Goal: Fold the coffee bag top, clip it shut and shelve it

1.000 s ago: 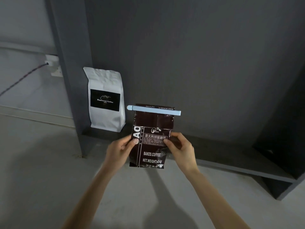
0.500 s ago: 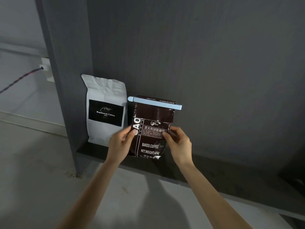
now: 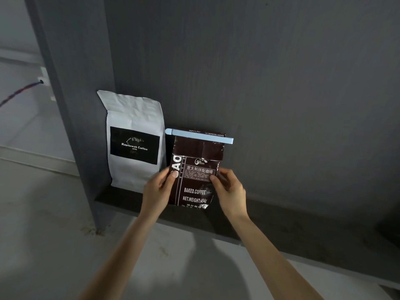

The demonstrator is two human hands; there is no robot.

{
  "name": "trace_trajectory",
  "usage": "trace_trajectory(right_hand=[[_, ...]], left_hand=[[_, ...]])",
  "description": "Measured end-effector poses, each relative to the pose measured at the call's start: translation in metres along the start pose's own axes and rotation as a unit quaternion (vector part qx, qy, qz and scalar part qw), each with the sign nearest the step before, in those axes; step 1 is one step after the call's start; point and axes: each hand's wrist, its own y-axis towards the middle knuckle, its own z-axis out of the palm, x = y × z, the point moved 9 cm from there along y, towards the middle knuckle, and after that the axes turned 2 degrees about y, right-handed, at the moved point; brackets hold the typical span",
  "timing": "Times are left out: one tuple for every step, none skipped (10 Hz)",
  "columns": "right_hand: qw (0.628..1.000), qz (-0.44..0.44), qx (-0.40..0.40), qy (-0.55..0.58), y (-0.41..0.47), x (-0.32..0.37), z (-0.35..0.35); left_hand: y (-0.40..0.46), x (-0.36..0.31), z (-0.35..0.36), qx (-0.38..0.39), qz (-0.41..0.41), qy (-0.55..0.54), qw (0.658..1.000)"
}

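Observation:
A dark brown coffee bag point(image 3: 195, 187) stands upright on the low dark shelf point(image 3: 281, 230), its folded top held shut by a pale blue clip point(image 3: 199, 135). My left hand point(image 3: 158, 189) grips the bag's left edge, thumb on its front. Its right edge is pinched by my right hand point(image 3: 230, 190). The bag's bottom rests at or just above the shelf board; I cannot tell which.
A white coffee bag point(image 3: 134, 139) with a black label stands just left of the brown one, against the cabinet's grey side panel point(image 3: 71, 105). The grey back panel point(image 3: 281, 94) rises behind. A wall socket point(image 3: 46, 82) with a cable sits at far left. Concrete floor point(image 3: 43, 234) lies below.
Both hands carried the clipped brown bag forward from over the floor onto the shelf, up beside the white bag. The grip has stayed the same.

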Motion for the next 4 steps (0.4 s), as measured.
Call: trace_trajectory(right_hand=[[1.0, -0.003, 0.012, -0.014, -0.003, 0.0, 0.001], [0.998, -0.006, 0.04, -0.04, -0.008, 0.004, -0.002], [0.997, 0.003, 0.048, -0.053, -0.01, 0.008, -0.006], [0.996, 0.007, 0.034, -0.079, -0.014, 0.018, -0.019]], left_hand=[[0.0, -0.001, 0.0, -0.002, -0.002, 0.002, 1.0], [-0.001, -0.004, 0.002, 0.021, -0.009, 0.009, 1.0], [0.0, -0.008, 0.002, 0.035, -0.013, 0.002, 0.999], [-0.004, -0.016, -0.004, 0.018, -0.038, 0.002, 0.999]])
